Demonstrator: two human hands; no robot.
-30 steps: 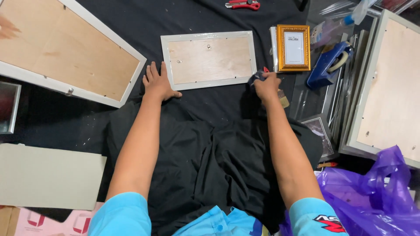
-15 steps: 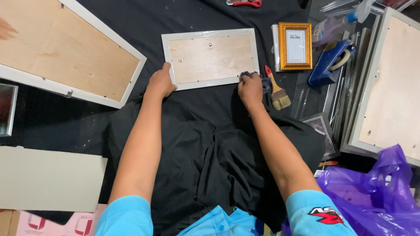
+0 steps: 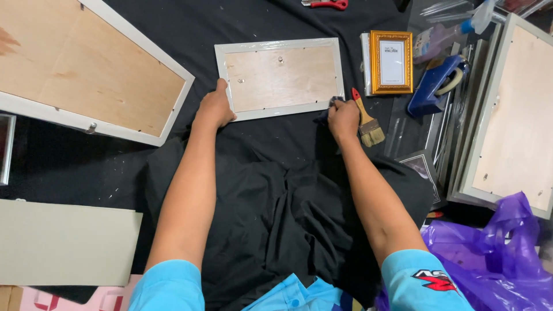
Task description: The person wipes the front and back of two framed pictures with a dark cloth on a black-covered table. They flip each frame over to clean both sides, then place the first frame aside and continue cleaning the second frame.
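A small white picture frame (image 3: pixel 280 78) lies face down on black cloth, its plywood back showing. My left hand (image 3: pixel 215 107) grips its lower left corner. My right hand (image 3: pixel 344 119) presses a dark rag (image 3: pixel 329 106) against the lower right corner of the frame. A paintbrush (image 3: pixel 367 122) with a red-tipped wooden handle lies just right of that hand, not held.
A large white frame (image 3: pixel 86 75) lies face down at the left. A gold frame (image 3: pixel 391 62), a blue tape dispenser (image 3: pixel 435 86) and stacked frames (image 3: pixel 512 115) crowd the right. A purple plastic bag (image 3: pixel 495 259) and a grey board (image 3: pixel 63 242) lie near me.
My right hand left the paintbrush lying on the cloth and moved left to the frame's lower right corner with the rag. My left hand shifted onto the frame's left corner.
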